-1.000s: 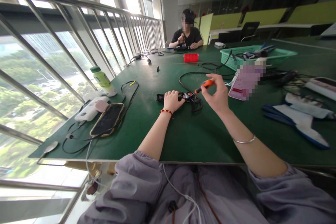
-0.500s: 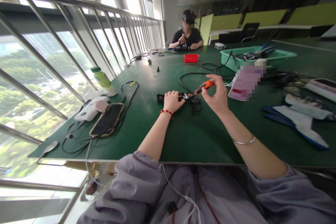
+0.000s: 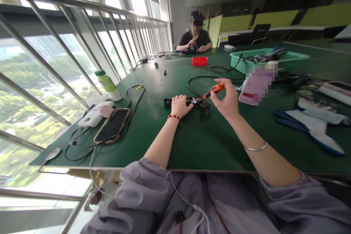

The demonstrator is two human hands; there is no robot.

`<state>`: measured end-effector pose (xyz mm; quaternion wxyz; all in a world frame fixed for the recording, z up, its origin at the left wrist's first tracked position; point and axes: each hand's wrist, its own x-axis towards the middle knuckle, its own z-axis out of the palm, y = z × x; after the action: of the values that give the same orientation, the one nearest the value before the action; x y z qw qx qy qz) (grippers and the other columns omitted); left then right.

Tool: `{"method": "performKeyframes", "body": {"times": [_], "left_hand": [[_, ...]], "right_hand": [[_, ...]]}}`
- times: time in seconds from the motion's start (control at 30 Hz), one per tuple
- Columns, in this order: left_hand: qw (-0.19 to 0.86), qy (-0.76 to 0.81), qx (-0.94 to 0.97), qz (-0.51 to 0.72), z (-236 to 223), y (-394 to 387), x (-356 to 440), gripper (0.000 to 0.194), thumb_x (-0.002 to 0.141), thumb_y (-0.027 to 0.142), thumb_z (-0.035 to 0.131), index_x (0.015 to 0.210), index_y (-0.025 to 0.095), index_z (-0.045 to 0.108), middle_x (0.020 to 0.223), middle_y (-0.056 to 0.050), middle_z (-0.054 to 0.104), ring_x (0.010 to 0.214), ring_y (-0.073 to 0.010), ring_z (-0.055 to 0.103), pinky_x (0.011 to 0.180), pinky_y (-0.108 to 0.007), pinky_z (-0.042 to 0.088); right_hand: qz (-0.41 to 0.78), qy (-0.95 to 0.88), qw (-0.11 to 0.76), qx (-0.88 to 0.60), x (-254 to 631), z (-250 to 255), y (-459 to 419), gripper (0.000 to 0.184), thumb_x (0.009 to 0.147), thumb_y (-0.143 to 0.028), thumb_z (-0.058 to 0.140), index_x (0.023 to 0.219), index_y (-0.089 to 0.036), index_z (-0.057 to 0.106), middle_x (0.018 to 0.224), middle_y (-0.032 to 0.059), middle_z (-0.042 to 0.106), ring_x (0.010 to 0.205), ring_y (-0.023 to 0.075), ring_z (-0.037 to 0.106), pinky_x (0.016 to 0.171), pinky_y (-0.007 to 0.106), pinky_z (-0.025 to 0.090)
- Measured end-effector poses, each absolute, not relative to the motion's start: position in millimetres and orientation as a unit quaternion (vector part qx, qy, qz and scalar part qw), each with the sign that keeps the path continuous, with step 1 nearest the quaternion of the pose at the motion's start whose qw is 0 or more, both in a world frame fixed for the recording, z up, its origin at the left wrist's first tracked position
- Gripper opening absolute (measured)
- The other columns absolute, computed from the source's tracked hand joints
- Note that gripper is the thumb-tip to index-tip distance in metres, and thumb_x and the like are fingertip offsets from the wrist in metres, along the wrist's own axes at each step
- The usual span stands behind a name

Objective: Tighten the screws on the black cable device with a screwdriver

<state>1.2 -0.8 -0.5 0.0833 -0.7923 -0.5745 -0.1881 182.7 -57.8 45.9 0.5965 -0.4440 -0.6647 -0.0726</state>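
My left hand (image 3: pixel 181 106) is wrapped over a black cylindrical device (image 3: pixel 168 102) lying on the green table, pressing it down. Its right end is uncovered and shows a silvery metal part (image 3: pixel 195 101) and dark wires or small parts I cannot make out. In my right hand (image 3: pixel 227 98) is an orange and black screwdriver (image 3: pixel 215 89), pinched by the handle. The shaft slants down to the left, and its tip is at the metal part; whether it sits in a screw is too small to tell. A black cable (image 3: pixel 192 79) curves behind the device.
Left on the table (image 3: pixel 153 142) are a phone (image 3: pixel 112 125), a white device (image 3: pixel 94 114), a bottle (image 3: pixel 107 85) and cables. A red box (image 3: pixel 199 61) and green basket (image 3: pixel 270 66) stand farther back. Rightward lie a pink phone (image 3: pixel 255 89) and gloves (image 3: pixel 312 126). Another person (image 3: pixel 195 36) sits opposite.
My hands, the device and the screwdriver stay almost in place, with only a very slight shift of the screwdriver. Across the table, the other person's raised hand has lowered a little.
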Motion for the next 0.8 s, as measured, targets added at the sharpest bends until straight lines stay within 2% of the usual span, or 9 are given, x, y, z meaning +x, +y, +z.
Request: {"method": "performKeyframes", "body": {"times": [0.07,0.13,0.23,0.37,0.5,0.57,0.63,0.73,0.8], "left_hand": [[0.083,-0.574,-0.792,-0.189,-0.8,-0.6,1.1,0.032,0.083,0.042,0.050,0.101,0.017,0.059,0.104,-0.009,0.062,0.101,-0.0264,0.053,0.092,-0.038,0.037],[0.083,-0.575,-0.792,-0.190,-1.0,-0.5,0.9,0.032,0.083,0.042,0.050,0.102,0.018,0.059,0.104,-0.009,0.062,0.102,-0.0265,0.052,0.092,-0.038,0.037],[0.083,-0.574,-0.792,-0.190,-1.0,-0.7,0.6,0.032,0.083,0.041,0.050,0.102,0.017,0.060,0.104,-0.009,0.063,0.101,-0.0264,0.053,0.092,-0.038,0.037],[0.083,-0.574,-0.792,-0.190,-0.7,-1.5,0.5,0.033,0.083,0.042,0.050,0.103,0.017,0.060,0.105,-0.008,0.063,0.101,-0.0264,0.053,0.092,-0.038,0.037],[0.083,-0.574,-0.792,-0.190,-0.6,-1.4,0.6,0.033,0.082,0.042,0.051,0.102,0.017,0.060,0.105,-0.009,0.063,0.101,-0.0263,0.053,0.091,-0.038,0.037],[0.083,-0.575,-0.791,-0.191,-0.5,-0.9,0.7,0.033,0.082,0.042,0.050,0.102,0.017,0.060,0.105,-0.009,0.063,0.101,-0.0263,0.053,0.091,-0.037,0.037],[0.083,-0.575,-0.791,-0.191,-0.4,-0.5,0.8,0.033,0.082,0.042,0.050,0.102,0.017,0.060,0.104,-0.008,0.063,0.100,-0.0263,0.053,0.091,-0.037,0.038],[0.082,-0.576,-0.791,-0.190,-0.4,-0.4,0.8,0.033,0.083,0.043,0.049,0.102,0.018,0.060,0.104,-0.008,0.063,0.100,-0.0265,0.053,0.091,-0.038,0.038],[0.083,-0.576,-0.791,-0.190,-0.7,-0.5,0.8,0.033,0.083,0.043,0.049,0.101,0.018,0.060,0.104,-0.008,0.063,0.100,-0.0266,0.053,0.091,-0.038,0.038]], "right_hand": [[-0.068,-0.658,0.583,-0.472,183.1,46.2,-58.0,0.018,0.074,-0.031,0.059,0.089,-0.021,0.061,0.066,-0.0007,0.056,0.065,0.0180,0.054,0.076,0.036,0.045],[-0.059,-0.652,0.574,-0.491,183.2,46.2,-58.3,0.016,0.076,-0.037,0.059,0.081,-0.022,0.062,0.059,-0.0011,0.053,0.061,0.0182,0.052,0.072,0.036,0.045],[-0.060,-0.659,0.579,-0.476,182.7,45.7,-58.7,0.023,0.075,-0.033,0.059,0.094,-0.020,0.061,0.059,-0.0022,0.051,0.061,0.0181,0.052,0.075,0.036,0.045],[-0.074,-0.669,0.599,-0.434,182.1,45.3,-58.6,0.036,0.072,-0.024,0.057,0.108,-0.019,0.056,0.078,0.0019,0.060,0.073,0.0188,0.057,0.081,0.037,0.045],[-0.059,-0.660,0.575,-0.480,182.6,45.3,-58.9,0.018,0.076,-0.033,0.057,0.088,-0.021,0.062,0.063,-0.0003,0.056,0.064,0.0187,0.054,0.072,0.036,0.045],[-0.056,-0.654,0.568,-0.497,182.9,44.9,-58.9,0.017,0.077,-0.037,0.056,0.081,-0.021,0.062,0.058,-0.0007,0.053,0.061,0.0188,0.053,0.070,0.036,0.045],[-0.060,-0.655,0.578,-0.484,183.0,44.5,-58.6,0.020,0.076,-0.034,0.057,0.090,-0.020,0.062,0.062,-0.0006,0.055,0.063,0.0188,0.054,0.073,0.037,0.045],[-0.063,-0.661,0.601,-0.445,183.0,44.2,-57.9,0.036,0.073,-0.026,0.057,0.108,-0.019,0.056,0.080,0.0022,0.061,0.073,0.0190,0.057,0.080,0.037,0.045],[-0.058,-0.663,0.599,-0.446,183.0,44.5,-57.9,0.033,0.073,-0.026,0.057,0.106,-0.020,0.057,0.083,0.0024,0.061,0.073,0.0185,0.058,0.080,0.036,0.045]]}}
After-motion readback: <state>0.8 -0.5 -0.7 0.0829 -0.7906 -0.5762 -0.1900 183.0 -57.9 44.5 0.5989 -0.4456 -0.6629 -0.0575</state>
